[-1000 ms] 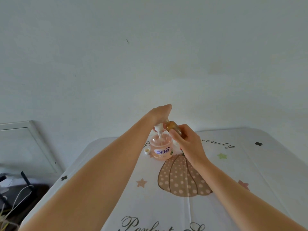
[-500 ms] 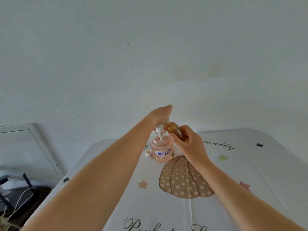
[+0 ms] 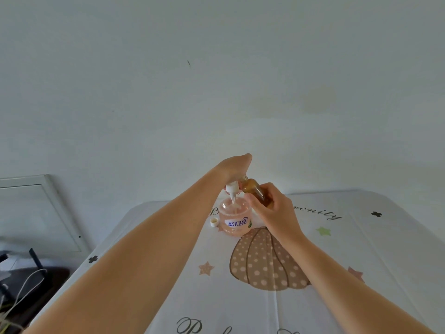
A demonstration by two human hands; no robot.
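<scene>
Where the frame cuts off the far left, a pale grey framed panel (image 3: 36, 208) stands against the wall, only partly in view. Below it, a dark heap with a thin white cable (image 3: 26, 283) is too blurred to name. The surface (image 3: 207, 309) is covered with a white cloth printed with a dotted brown pumpkin and stars. On it, a small white round cap (image 3: 213, 222) lies just beside the round pink see-through soap bottle (image 3: 235, 221) with a blue and white label, which stands upright towards the far edge. Above the bottle's mouth, the left hand (image 3: 234, 167) reaches down from over the top and grips the white plastic pump head (image 3: 231, 188). Its curled fingers are hidden behind the back of the hand. The pump's thin tube drops into the pink bottle, and its lower end is hard to make out. Just right of the pump head, the small amber see-through bottle (image 3: 255, 192) is tilted with its neck up and to the left. Its mouth is hidden under the left hand, so whether it touches the pump cannot be told. The right hand (image 3: 274, 210) holds the amber bottle's lower half, thumb across the front and fingers wrapped behind, covering its base. The script printed along the near edge is cut off by the frame
</scene>
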